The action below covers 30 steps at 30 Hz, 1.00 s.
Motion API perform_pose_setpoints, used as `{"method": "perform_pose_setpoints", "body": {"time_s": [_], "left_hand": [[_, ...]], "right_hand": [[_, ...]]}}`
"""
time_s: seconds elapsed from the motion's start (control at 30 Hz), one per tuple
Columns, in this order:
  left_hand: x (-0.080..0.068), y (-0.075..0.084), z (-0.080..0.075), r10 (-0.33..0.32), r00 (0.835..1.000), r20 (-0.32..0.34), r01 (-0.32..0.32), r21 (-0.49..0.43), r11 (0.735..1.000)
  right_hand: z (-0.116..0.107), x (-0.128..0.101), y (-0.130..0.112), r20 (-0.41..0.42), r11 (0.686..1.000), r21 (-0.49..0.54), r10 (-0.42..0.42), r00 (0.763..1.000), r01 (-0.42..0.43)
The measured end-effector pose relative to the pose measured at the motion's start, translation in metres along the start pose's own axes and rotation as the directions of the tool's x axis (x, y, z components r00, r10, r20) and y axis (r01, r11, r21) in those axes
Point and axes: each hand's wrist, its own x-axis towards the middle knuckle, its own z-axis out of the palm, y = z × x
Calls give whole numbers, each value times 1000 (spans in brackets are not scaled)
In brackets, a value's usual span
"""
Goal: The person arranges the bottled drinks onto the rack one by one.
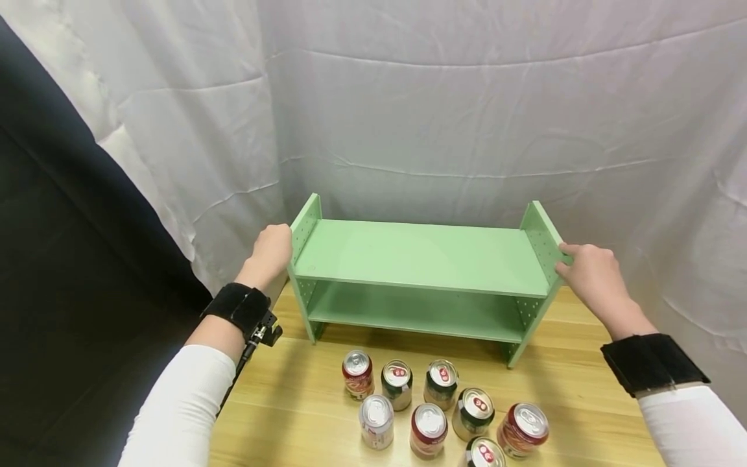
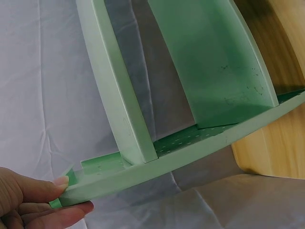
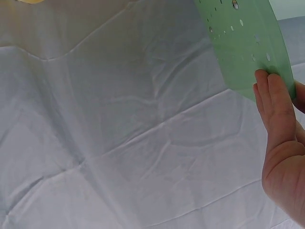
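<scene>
A light green two-tier shelf (image 1: 420, 256) with perforated side panels stands on the wooden table. At its left panel is my left hand (image 1: 273, 250); in the left wrist view the thumb and fingers (image 2: 59, 222) pinch the panel's upper end. My right hand (image 1: 595, 275) holds the right panel near its front edge. The right wrist view has its fingers (image 3: 281, 107) lying along the panel's outer face, the thumb partly hidden behind the edge. Both tiers of the shelf are bare.
Several drink cans stand upright before the shelf, among them a red can (image 1: 357, 374), a silver-white can (image 1: 377, 421) and a dark green can (image 1: 441, 384). Wooden table (image 1: 262, 415) shows around them. A pale grey curtain (image 1: 443, 117) hangs close behind; black cloth (image 1: 76, 259) hangs at left.
</scene>
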Motion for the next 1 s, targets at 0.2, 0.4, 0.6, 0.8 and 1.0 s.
{"method": "perform_pose_setpoints", "body": {"time_s": [0.2, 0.4, 0.6, 0.8, 1.0], "left_hand": [[-1, 0, -2, -7, 1000, 4, 7, 5, 1000], [-5, 1, -4, -23, 999, 33, 24, -16, 1000], [-7, 7, -8, 7, 1000, -15, -7, 3, 1000], [-4, 19, -2, 27, 999, -18, -27, 10, 1000], [-3, 30, 4, 48, 999, -15, -47, 50, 998]], "right_hand": [[1, -2, 1, 4, 1000, 14, 6, 1000, -6], [1, -4, 1, -8, 1000, 6, 15, 1000, -15], [-4, -4, 7, -13, 1000, 11, 6, 1000, -6], [-11, -10, 24, -41, 1000, -13, -13, 999, 13], [-12, -13, 38, -33, 1000, -4, 1, 999, -1]]}}
